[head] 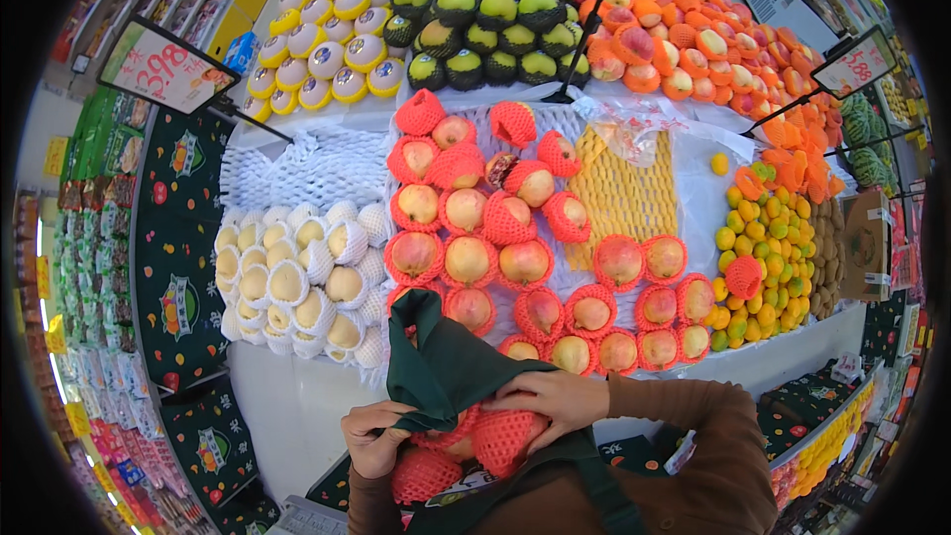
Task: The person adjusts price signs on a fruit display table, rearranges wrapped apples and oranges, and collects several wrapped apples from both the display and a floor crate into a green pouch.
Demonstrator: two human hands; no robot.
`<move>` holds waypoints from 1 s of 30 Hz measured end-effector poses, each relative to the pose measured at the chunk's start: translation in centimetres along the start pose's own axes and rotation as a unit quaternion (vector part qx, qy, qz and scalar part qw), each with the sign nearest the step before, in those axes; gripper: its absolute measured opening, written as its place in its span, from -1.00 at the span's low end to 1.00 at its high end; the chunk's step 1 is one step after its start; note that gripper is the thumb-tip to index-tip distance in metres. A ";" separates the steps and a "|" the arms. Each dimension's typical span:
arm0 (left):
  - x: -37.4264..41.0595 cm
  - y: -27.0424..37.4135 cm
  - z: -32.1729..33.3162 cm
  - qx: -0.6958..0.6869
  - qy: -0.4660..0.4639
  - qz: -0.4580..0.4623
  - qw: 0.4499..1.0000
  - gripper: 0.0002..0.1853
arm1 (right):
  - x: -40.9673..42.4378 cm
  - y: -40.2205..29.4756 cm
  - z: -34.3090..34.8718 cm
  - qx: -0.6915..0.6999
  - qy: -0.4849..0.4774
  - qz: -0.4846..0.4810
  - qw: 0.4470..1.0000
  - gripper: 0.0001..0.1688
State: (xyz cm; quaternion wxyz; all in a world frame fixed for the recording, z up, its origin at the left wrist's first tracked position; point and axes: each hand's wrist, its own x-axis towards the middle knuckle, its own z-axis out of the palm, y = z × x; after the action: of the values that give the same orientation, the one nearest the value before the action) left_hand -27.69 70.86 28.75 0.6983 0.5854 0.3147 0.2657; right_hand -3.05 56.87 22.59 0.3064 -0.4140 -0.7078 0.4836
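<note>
A dark green apron [453,364] is gathered up in front of me like a pouch. Several pomegranates in red foam nets [425,474] lie in its fold, against my body. My left hand [375,437] pinches the apron's left edge between thumb and fingers. With my right hand [557,405] I grip a netted pomegranate [507,440] at the pouch's right side, fingers over its top beside the cloth. Just beyond the apron, more netted pomegranates [466,258] stand in rows on the display. The raised cloth hides part of the nearest row.
White-netted pears [286,282] lie to the left, small orange-green citrus [765,260] to the right. Behind are green fruits in black nets [498,7] and peaches in orange nets [691,44]. Sign posts [583,44] rise from the display. A yellow foam mat [628,197] lies beside the pomegranates.
</note>
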 end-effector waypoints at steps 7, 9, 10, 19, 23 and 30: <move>-0.8 -0.8 -1.7 -0.008 0.077 -0.008 0.997 -0.83 | -0.4 0.4 -1.5 -0.049 0.020 -0.036 0.998 -0.08; -1.4 -1.6 -2.5 -0.014 0.086 -0.006 0.996 -0.82 | -1.0 0.5 -1.8 -0.037 0.016 -0.023 0.999 -0.10; -1.7 -1.9 -2.6 -0.017 0.091 -0.004 0.996 -0.82 | -1.3 0.6 -1.9 -0.025 0.023 -0.021 0.999 -0.10; -2.6 -1.6 -1.5 -0.025 0.113 -0.008 0.993 -0.88 | -2.2 22.4 -7.2 -0.253 0.439 0.292 0.811 -0.01; -3.4 -1.3 -1.4 0.004 0.122 -0.010 0.993 -0.93 | -0.2 28.1 -9.6 -0.209 0.359 0.464 0.782 0.13; -4.4 -0.9 -3.0 -0.061 0.108 0.043 0.991 -0.89 | -2.5 27.0 -8.6 -0.211 0.478 0.364 0.771 0.02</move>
State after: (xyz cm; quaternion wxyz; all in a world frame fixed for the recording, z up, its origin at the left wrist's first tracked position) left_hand -32.86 69.38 28.06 0.6824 0.5230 0.3460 0.3756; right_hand 13.14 63.54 0.11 0.3113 -0.8726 -0.3506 0.1367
